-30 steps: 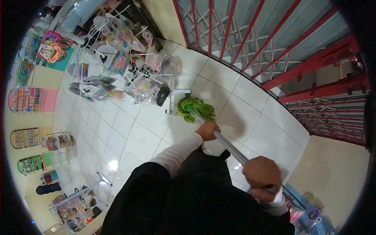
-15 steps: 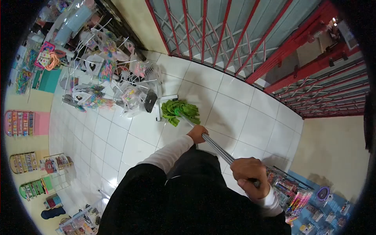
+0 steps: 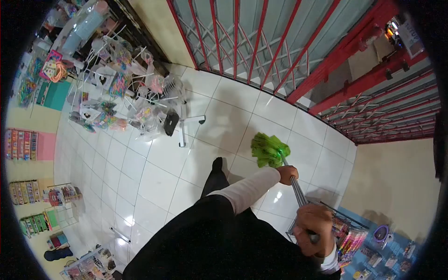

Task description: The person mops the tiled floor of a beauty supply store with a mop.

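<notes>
A mop with a green strip head (image 3: 270, 150) rests on the white tiled floor (image 3: 224, 126), its strands bunched toward the left. My left hand (image 3: 287, 175) is wrapped round the lower part of the metal mop handle (image 3: 297, 192), close above the head. Higher up, near the handle's top end, my right hand (image 3: 315, 229) is closed round it; the fingers are slightly blurred. The handle slants from the lower right up to the green head. One dark-covered foot (image 3: 217, 164) shows on the tiles left of the mop.
A wheeled display rack (image 3: 184, 126) with bagged accessories stands at upper left. Red folding gates (image 3: 259, 46) line the far side. Close to my right hand is a low rack of colourful packets (image 3: 352, 242). Another display stand (image 3: 93, 266) sits at lower left.
The mop head has swept right across the floor, away from the wheeled rack's feet. Both hands moved right and down with the handle, and a foot has come into view.
</notes>
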Available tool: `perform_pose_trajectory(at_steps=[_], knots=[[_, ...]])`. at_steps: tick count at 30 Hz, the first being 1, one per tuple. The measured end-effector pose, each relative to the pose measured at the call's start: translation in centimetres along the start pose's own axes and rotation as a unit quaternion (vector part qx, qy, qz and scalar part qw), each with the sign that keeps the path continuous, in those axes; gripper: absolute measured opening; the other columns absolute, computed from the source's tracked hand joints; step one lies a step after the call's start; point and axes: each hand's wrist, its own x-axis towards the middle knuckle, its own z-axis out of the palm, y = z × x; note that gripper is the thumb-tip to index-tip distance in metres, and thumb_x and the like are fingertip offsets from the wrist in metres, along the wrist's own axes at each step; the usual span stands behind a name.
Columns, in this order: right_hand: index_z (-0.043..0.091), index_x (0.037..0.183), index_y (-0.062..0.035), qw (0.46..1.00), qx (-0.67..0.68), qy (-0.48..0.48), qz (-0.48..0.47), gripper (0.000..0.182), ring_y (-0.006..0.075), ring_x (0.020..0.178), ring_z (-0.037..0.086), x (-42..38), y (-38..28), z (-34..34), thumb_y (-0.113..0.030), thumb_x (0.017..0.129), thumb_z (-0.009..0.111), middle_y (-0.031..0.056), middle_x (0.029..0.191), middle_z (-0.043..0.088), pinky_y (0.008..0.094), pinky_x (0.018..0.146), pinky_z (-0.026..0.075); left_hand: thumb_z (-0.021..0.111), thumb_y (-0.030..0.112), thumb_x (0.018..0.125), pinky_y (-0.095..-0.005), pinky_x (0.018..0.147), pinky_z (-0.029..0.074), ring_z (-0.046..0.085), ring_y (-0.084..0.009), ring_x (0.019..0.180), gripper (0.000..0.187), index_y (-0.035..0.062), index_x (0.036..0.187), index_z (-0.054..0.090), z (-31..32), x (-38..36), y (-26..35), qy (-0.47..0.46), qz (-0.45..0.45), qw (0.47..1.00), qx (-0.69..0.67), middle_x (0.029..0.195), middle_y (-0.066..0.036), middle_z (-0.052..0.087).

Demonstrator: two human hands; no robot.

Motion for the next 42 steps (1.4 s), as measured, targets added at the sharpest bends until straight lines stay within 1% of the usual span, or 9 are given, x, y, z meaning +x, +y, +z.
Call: perform_pose_trajectory(at_steps=[4, 7, 14, 17, 20, 24, 32, 39, 42], knots=[[0.044, 0.049, -0.0067, 0.994, 0.063, -0.006, -0.088, 0.023, 0.0254, 0.042, 0.047, 4.2, 1.4, -0.2, -0.002, 0.059, 0.064, 0.0057, 0.047, 0.044, 0.0354, 0.042, 0.038, 0.063, 0.020, 0.063, -0.0441, 0.062, 0.044, 0.056, -0.0335, 0.067, 0.016, 0.0065, 0.062, 0.054, -4.8, -0.5, -1.1, 0.066, 0.049, 0.996, -0.029, 0.068, -0.013, 0.057], [0.043, 0.049, -0.0074, 0.981, 0.120, 0.053, -0.142, 0.024, 0.0243, 0.040, 0.047, 7.7, 1.5, -1.0, -0.001, 0.059, 0.064, 0.0055, 0.047, 0.045, 0.0343, 0.040, 0.037, 0.063, 0.023, 0.063, -0.0452, 0.060, 0.045, 0.056, -0.0344, 0.064, 0.017, 0.0071, 0.063, 0.057, -10.9, -0.8, -2.5, -0.048, 0.001, 0.998, 0.041, 0.065, -0.014, 0.057], [0.042, 0.050, -0.0073, 0.953, 0.212, 0.131, -0.174, 0.021, 0.0248, 0.039, 0.047, 16.7, 4.2, -0.9, -0.003, 0.052, 0.062, 0.0066, 0.047, 0.045, 0.0361, 0.042, 0.039, 0.064, 0.023, 0.062, -0.0438, 0.067, 0.046, 0.058, -0.0334, 0.071, 0.016, 0.0087, 0.070, 0.064, -23.9, -7.9, -9.3, 0.037, 0.012, 0.992, 0.116, 0.070, -0.014, 0.059], [0.042, 0.051, -0.0054, 0.957, 0.202, 0.151, -0.143, 0.019, 0.0278, 0.043, 0.047, 20.1, 5.1, 0.6, -0.005, 0.052, 0.061, 0.0085, 0.049, 0.045, 0.0392, 0.046, 0.041, 0.065, 0.022, 0.061, -0.0428, 0.069, 0.046, 0.058, -0.0323, 0.073, 0.016, 0.0090, 0.071, 0.064, -27.9, -11.3, -11.6, 0.116, -0.058, 0.984, 0.120, 0.072, -0.014, 0.061], [0.043, 0.052, -0.0046, 0.970, 0.178, 0.096, -0.136, 0.019, 0.0285, 0.045, 0.049, 22.1, 4.3, 0.4, -0.005, 0.055, 0.062, 0.0088, 0.051, 0.047, 0.0399, 0.046, 0.041, 0.065, 0.022, 0.062, -0.0424, 0.069, 0.046, 0.058, -0.0310, 0.073, 0.016, 0.0084, 0.071, 0.064, -31.7, -11.7, -10.7, 0.013, -0.164, 0.978, 0.127, 0.075, -0.013, 0.061], [0.047, 0.052, -0.0036, 0.936, 0.278, 0.051, -0.212, 0.017, 0.0288, 0.047, 0.052, 21.6, 2.5, -2.6, -0.008, 0.060, 0.061, 0.0120, 0.053, 0.051, 0.0403, 0.044, 0.041, 0.065, 0.024, 0.074, -0.0428, 0.059, 0.044, 0.058, -0.0311, 0.060, 0.024, 0.0094, 0.056, 0.059, -33.0, -10.6, -3.6, 0.240, -0.022, 0.968, 0.077, 0.059, -0.010, 0.058], [0.044, 0.052, -0.0042, 0.936, 0.227, -0.087, -0.257, 0.019, 0.0295, 0.046, 0.048, 24.9, 0.5, -3.9, -0.009, 0.061, 0.060, 0.0107, 0.052, 0.047, 0.0400, 0.045, 0.038, 0.059, 0.025, 0.078, -0.0429, 0.049, 0.042, 0.051, -0.0336, 0.044, 0.036, 0.0108, 0.046, 0.053, -35.2, -8.1, 7.5, 0.130, -0.015, 0.981, 0.144, 0.046, -0.011, 0.051], [0.042, 0.052, -0.0048, 0.948, 0.224, -0.001, -0.227, 0.021, 0.0302, 0.046, 0.044, 26.3, 2.4, -2.0, -0.010, 0.062, 0.060, 0.0096, 0.051, 0.042, 0.0398, 0.045, 0.036, 0.061, 0.025, 0.075, -0.0425, 0.052, 0.043, 0.050, -0.0318, 0.043, 0.035, 0.0121, 0.044, 0.051, -37.6, -9.0, 2.4, 0.227, -0.008, 0.951, 0.210, 0.046, -0.008, 0.052], [0.041, 0.051, -0.0051, 0.954, 0.207, 0.021, -0.216, 0.022, 0.0305, 0.046, 0.043, 28.4, 4.8, 0.0, -0.011, 0.063, 0.059, 0.0091, 0.051, 0.041, 0.0397, 0.045, 0.034, 0.064, 0.025, 0.072, -0.0414, 0.058, 0.045, 0.056, -0.0298, 0.055, 0.028, 0.0108, 0.050, 0.053, -38.9, -10.5, -3.4, 0.235, -0.094, 0.934, 0.253, 0.054, -0.010, 0.055]])
